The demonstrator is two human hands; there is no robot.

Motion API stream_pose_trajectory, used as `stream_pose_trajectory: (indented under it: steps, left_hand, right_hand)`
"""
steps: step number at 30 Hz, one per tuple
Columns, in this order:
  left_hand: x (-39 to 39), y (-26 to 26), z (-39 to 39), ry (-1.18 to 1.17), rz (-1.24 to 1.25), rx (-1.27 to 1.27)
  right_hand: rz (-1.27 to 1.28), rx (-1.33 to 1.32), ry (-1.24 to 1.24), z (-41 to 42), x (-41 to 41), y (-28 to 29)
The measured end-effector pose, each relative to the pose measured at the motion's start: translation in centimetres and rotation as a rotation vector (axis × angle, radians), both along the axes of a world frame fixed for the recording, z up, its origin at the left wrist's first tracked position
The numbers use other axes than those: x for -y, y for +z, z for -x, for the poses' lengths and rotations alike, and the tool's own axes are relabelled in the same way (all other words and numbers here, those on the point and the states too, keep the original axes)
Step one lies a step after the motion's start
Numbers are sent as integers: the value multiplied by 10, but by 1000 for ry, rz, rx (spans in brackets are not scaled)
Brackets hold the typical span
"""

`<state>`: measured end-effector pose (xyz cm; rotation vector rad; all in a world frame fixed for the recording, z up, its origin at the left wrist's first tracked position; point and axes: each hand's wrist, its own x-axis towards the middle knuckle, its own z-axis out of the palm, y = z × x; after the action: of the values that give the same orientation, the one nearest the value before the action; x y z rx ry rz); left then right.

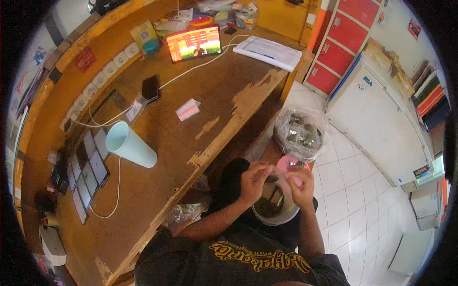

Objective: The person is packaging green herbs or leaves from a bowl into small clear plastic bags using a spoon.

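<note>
Both hands are over my lap. My left hand (254, 181) pinches one side of a small clear plastic bag (278, 176), and my right hand (301, 184) grips its other side. Something dark shows in or behind the film; I cannot tell which. Just below is a translucent plastic tub (289, 217), holding loose dark-green material (266, 207) that I cannot identify. Beyond my right hand sits a pink plastic dish (283, 162), its contents partly hidden. A large clear plastic bag (304, 130) filled with dark-green packets stands behind the dish.
The worn wooden desk edge (200, 162) runs along my left. On the desk are a light-blue tumbler (134, 146), several phones (86, 171), a lit tablet (195, 44), a black phone (150, 87) and papers (268, 52). A white chest freezer (379, 118) stands at right, near red lockers (336, 57).
</note>
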<state>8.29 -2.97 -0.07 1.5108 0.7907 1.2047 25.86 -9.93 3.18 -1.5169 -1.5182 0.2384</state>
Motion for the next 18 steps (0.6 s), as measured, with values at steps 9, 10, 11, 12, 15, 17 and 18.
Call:
stream_pose_trajectory:
  steps: [9,10,11,12,15,17,18]
  left_hand:
    - [-7,-28,36,-213,266,98]
    - [-4,-39,45,-206,257,100]
    - [0,-51,53,-184,298,61]
    - [3,-58,60,-160,340,21]
    - [13,-56,75,-145,467,10]
    - [11,-51,74,-142,438,45]
    - [10,-47,71,-151,407,81]
  right_hand:
    - [160,342,-650,-82,-120,-12]
    - [101,446,-668,-76,-131,-14]
    - [-63,500,-614,-55,-144,-7]
    - [-227,549,-556,-22,-159,10]
    - [-278,331,-16,78,-200,73]
    - [-202,331,205,138,-228,86]
    - [-268,346,237,158,-245,80]
